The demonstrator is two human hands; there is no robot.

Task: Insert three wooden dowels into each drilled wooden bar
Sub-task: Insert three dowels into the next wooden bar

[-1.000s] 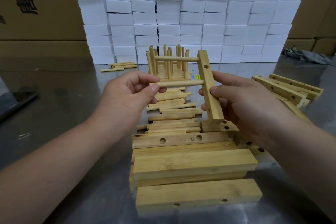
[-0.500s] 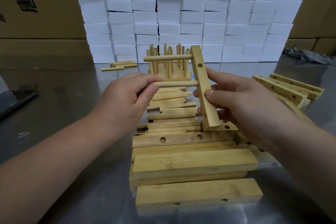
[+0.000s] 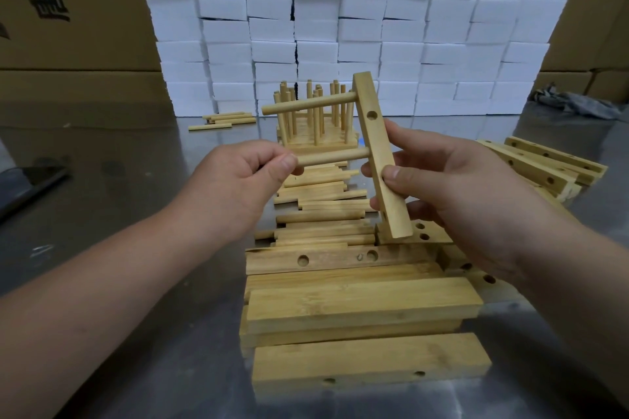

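Farthest back I see a wall of white foam blocks (image 3: 357, 27) standing on the steel table (image 3: 136, 180). Nearer to me lies a stack of drilled bars (image 3: 357, 303), with loose dowels (image 3: 323, 207) heaped just behind it. My right hand (image 3: 452, 187) is wrapped round the held bar (image 3: 379, 153), thumb on its front, keeping it nearly upright above the heap. My left hand (image 3: 238, 177) pinches the lower dowel (image 3: 333, 158), whose end sits in the bar's side. The upper dowel (image 3: 306, 105) juts left near the bar's top. An open hole (image 3: 372, 115) shows between them.
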